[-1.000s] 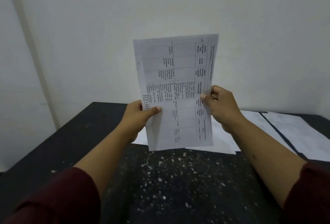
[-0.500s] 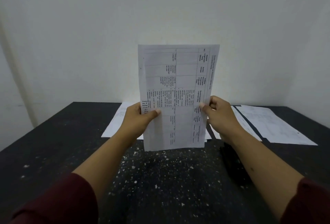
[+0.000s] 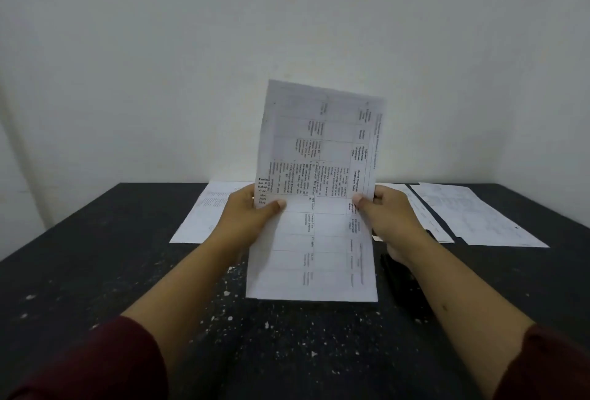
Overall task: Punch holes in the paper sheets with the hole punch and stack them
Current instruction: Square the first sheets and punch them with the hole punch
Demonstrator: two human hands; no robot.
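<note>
I hold a printed paper sheet (image 3: 314, 201) with a table on it upright above the black table (image 3: 95, 272). My left hand (image 3: 252, 211) pinches its left edge and my right hand (image 3: 388, 217) pinches its right edge. Its top leans away toward the wall. A black hole punch (image 3: 404, 288) lies on the table under my right forearm, partly hidden. More paper sheets lie flat at the back: one on the left (image 3: 207, 211) and two on the right (image 3: 475, 214).
White paper specks are scattered over the near table top (image 3: 255, 329). A white wall (image 3: 287, 32) rises right behind the table. The table's left edge runs diagonally at the left.
The held sheet has come lower and its top has tipped away from me. The view has shifted, so more of the table, the left sheet and the hole punch show.
</note>
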